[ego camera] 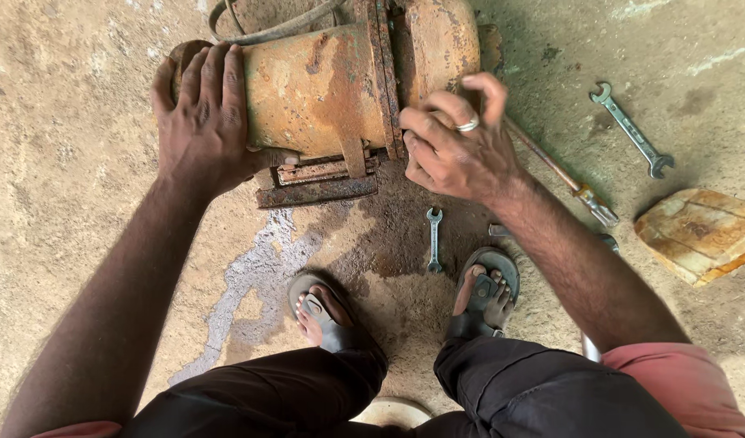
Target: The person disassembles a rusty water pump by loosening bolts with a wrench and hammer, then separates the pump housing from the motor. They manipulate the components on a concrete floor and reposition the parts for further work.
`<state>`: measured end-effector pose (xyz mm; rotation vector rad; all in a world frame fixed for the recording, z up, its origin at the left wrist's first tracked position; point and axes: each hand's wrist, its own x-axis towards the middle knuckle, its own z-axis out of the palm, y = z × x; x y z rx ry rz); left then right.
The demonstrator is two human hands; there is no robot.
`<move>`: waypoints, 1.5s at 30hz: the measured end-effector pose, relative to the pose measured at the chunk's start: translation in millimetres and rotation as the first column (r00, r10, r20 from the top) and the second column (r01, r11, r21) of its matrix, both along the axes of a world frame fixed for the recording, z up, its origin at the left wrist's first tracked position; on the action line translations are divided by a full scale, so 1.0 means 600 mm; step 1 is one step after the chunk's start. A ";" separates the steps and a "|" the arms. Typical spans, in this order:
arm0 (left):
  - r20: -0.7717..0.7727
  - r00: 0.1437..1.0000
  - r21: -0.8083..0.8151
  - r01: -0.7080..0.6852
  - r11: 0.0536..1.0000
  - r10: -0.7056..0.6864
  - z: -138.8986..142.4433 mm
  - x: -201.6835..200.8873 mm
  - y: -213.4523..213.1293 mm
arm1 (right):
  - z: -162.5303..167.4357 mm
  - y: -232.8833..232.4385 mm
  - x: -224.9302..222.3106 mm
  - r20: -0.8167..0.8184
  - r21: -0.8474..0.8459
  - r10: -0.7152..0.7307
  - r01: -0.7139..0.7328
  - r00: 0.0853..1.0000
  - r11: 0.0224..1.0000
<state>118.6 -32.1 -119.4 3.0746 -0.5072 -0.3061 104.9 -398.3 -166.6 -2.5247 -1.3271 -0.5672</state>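
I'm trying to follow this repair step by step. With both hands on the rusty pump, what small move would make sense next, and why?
Probably lower the right hand to the small spanner lying between the feet. That hand's fingers sit at the pump's flange joint with no tool in them, while the left hand lies flat on the housing, steadying it. That spanner looks nearest.

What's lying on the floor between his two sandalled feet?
A small open-ended spanner lies on the bare concrete between the left foot and right foot, seen in the head view.

Concrete floor (80, 162): rusty motor (332, 81), spanners (434, 238).
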 end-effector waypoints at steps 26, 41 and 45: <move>0.005 1.000 -0.007 0.002 1.000 -0.002 0.010 -0.001 -0.001 | -0.034 -0.005 -0.019 0.059 0.184 0.017 -0.027 0.998 0.982; 0.027 1.000 0.011 0.006 1.000 -0.006 0.002 -0.004 -0.003 | -0.035 0.011 -0.015 0.201 0.120 0.007 -0.032 0.980 0.992; 0.007 1.000 -0.003 -0.002 1.000 0.002 -0.001 -0.004 0.000 | -0.049 0.004 -0.015 0.198 0.115 0.039 -0.063 0.979 0.991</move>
